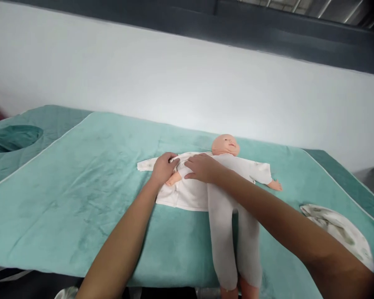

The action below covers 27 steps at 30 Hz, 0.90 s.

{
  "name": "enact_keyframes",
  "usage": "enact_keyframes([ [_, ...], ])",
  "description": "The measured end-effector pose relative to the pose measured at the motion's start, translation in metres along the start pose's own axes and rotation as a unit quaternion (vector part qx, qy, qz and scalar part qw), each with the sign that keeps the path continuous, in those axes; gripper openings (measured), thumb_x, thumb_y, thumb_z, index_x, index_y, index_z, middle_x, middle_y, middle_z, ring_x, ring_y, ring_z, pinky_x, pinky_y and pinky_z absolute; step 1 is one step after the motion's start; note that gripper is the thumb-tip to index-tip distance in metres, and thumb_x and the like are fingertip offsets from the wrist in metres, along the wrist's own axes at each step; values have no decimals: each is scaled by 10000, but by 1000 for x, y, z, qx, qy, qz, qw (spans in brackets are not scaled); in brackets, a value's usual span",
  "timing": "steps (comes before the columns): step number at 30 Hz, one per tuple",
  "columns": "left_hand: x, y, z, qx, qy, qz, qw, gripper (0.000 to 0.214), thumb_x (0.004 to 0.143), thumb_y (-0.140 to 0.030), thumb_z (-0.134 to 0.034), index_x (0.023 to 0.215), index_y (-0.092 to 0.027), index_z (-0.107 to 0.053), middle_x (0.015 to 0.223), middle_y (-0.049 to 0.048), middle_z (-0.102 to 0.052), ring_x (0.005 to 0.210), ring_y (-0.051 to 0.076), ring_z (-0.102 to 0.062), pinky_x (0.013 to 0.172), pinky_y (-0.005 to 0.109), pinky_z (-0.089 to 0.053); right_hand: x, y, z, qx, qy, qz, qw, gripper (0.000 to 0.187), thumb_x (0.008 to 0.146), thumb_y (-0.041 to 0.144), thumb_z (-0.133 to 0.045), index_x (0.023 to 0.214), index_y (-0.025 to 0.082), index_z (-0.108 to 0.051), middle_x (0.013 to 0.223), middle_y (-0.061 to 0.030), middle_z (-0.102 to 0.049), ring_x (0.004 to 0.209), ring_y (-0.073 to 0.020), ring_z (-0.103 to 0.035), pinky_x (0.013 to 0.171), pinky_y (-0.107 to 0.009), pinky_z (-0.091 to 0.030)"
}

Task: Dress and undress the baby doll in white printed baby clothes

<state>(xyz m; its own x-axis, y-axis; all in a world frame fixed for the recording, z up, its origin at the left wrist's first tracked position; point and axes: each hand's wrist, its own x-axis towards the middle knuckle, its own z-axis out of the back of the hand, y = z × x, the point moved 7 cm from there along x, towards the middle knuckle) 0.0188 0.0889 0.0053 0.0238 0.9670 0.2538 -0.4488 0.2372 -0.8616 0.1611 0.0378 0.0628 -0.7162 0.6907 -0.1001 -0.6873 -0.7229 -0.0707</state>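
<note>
A baby doll (226, 145) lies on its back on a teal towel (81, 187), head toward the wall. It wears a white sleepsuit (227, 220) that is open on its left side. My left hand (163, 168) grips the empty white sleeve beside the doll's bare arm (173, 179). My right hand (202, 167) rests flat on the doll's chest with fingers stretched out, touching the cloth.
A crumpled patterned white cloth (339, 232) lies on the towel at the right. A darker teal cushion with a hollow (12, 137) sits at the far left. A white wall (174, 83) runs close behind the table.
</note>
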Motion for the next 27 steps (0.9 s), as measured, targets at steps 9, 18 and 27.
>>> enact_keyframes([
  [9,-10,1,22,-422,-83,99,897,211,692,-291,-770,841,-175,-676,711,-15,-606,626,114,-528,608,235,-418,-6,-17,2,-41,-45,-131,989,422,1003,534,-399,1130,188,-603,1062,-122,-668,940,-276,-624,758,-364,-437],
  [18,-45,-47,-14,-425,64,44,902,278,777,-328,-754,1025,-227,-680,765,-19,-587,631,98,-529,555,201,-406,9,-20,-19,-23,-18,-172,985,370,991,399,-450,1211,137,-589,1171,-176,-646,1056,-313,-599,878,-416,-429],
  [27,-41,-36,-18,-449,75,67,888,395,764,-286,-746,1146,-252,-649,993,5,-629,713,93,-562,576,192,-439,-61,-46,31,49,-201,-261,943,282,993,356,-415,1058,203,-643,1072,-91,-685,993,-224,-599,795,-309,-396],
])
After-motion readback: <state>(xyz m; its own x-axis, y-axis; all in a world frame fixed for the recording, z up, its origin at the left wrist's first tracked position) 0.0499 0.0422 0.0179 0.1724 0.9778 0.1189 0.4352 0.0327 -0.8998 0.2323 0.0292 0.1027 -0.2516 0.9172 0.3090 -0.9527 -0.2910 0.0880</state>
